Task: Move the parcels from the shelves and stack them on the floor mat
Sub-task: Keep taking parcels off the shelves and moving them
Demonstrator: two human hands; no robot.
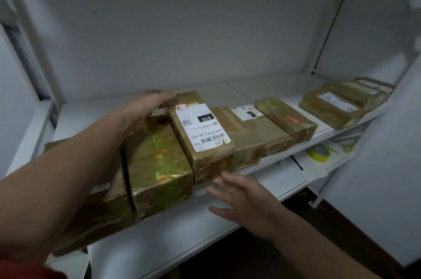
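Left hand (pixel 149 105) reaches over the shelf (pixel 91 114), its fingers lying fairly straight against the far end of the labelled parcel (pixel 202 133). Blur hides whether they hook behind it, so I cannot tell if it grips. Right hand (pixel 241 199) hangs spread and holds nothing, just at 6 o'clock of that parcel's near end, in front of the shelf edge.

The left forearm covers most of a parcel (pixel 102 210) at 8 o'clock, which shows only its near end. At 2 o'clock the last parcels (pixel 364 92) overlap and blur into each other, so their count is unclear. A post cuts them off.

On the shelf the parcels lie in a row. A green-taped parcel (pixel 157 160) touches the labelled one on its 9 o'clock side, and a brown parcel (pixel 246 135) touches it at 3 o'clock. Further along come another green-taped one (pixel 287 119) and a flat parcel (pixel 330 105). A yellow tape roll (pixel 319 153) lies on the lower shelf (pixel 280 178).

The labelled parcel lies flat with its long axis running from 11 to 5 o'clock and its near end at the shelf's front edge. Its label faces up, with the print upside down to the camera.
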